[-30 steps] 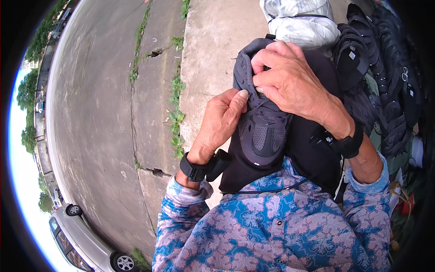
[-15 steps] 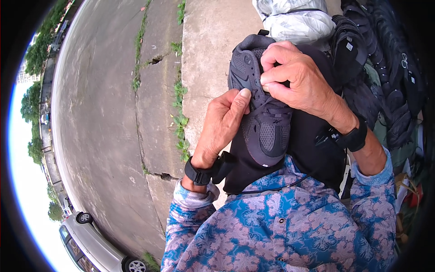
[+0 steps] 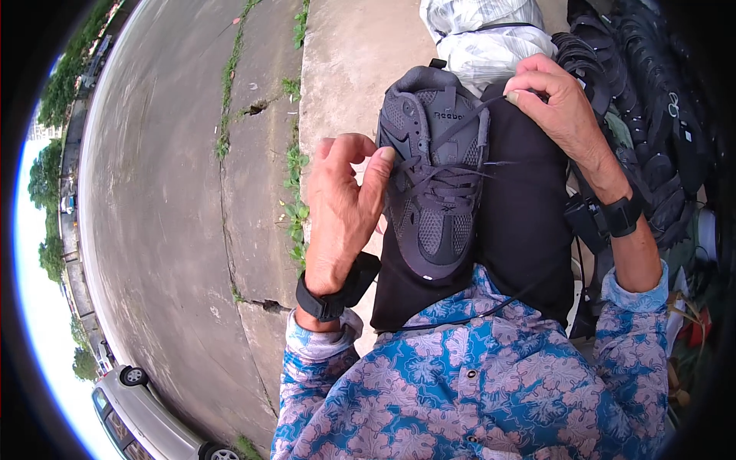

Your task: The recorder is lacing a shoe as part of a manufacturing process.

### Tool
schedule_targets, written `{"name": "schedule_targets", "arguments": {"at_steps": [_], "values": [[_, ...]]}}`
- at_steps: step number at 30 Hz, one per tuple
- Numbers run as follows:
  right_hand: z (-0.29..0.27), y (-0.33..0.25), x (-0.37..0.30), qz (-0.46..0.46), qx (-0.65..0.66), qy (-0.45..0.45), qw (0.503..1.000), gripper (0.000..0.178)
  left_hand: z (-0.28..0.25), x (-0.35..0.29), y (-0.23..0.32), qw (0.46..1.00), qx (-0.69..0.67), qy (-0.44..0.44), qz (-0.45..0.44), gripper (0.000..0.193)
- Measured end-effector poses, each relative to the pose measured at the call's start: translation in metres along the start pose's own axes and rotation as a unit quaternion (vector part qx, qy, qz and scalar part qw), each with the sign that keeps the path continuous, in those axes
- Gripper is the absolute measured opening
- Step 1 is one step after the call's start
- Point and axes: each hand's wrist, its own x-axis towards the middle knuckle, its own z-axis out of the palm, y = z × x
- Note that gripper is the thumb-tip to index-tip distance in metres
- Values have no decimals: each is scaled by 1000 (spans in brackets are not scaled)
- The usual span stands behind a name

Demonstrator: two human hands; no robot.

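Observation:
A dark grey sneaker (image 3: pixel 448 176) rests on my black-clad lap, its toe toward me and its tongue showing. Dark laces (image 3: pixel 452 184) cross its front. My right hand (image 3: pixel 556 107) is up and to the right of the shoe, thumb and forefinger pinching a shoelace (image 3: pixel 477 113) that stretches tight from the upper eyelets. Another lace end sticks out past the shoe's right side. At the shoe's left edge is my left hand (image 3: pixel 345 199), its fingers curled and its thumb against the forefinger. What lies between them is hidden.
White plastic-wrapped bundles (image 3: pixel 498 46) sit beyond the shoe. Rows of dark shoe pieces (image 3: pixel 659 115) are piled along the right. Cracked concrete (image 3: pixel 169 192) with weeds spreads on the left, where a silver car (image 3: pixel 157 418) is parked at the lower left.
My right hand has moved away from the shoe to the upper right, drawing the shoelace out. My left hand has shifted left, off the lacing to the shoe's edge. More of the tongue shows.

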Motion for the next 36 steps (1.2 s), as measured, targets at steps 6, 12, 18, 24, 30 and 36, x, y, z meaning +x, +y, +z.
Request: {"name": "schedule_targets", "arguments": {"at_steps": [6, 12, 18, 24, 30, 36], "values": [[11, -32, -13, -92, -21, 111, 989, 16, -6, 21, 58, 964, -119, -231, -50, 25], [9, -36, -42, -162, -65, -24, 984, 6, 12, 39, 74, 943, -88, -321, -30, 26], [21, -30, -44, -185, -75, -18, 980, 5, 23, 56, 82, 899, -56, -423, -95, 18], [19, -33, -40, -157, -66, -1, 985, 14, 32, 56, 73, 929, 62, -349, 105, 10], [15, -31, -30, -156, -85, -11, 984, 23, 34, 47, 78, 914, 205, -311, 159, 14], [14, -24, -31, -146, -48, -3, 988, 15, -5, 50, 77, 918, 305, -167, 189, 10]]}}
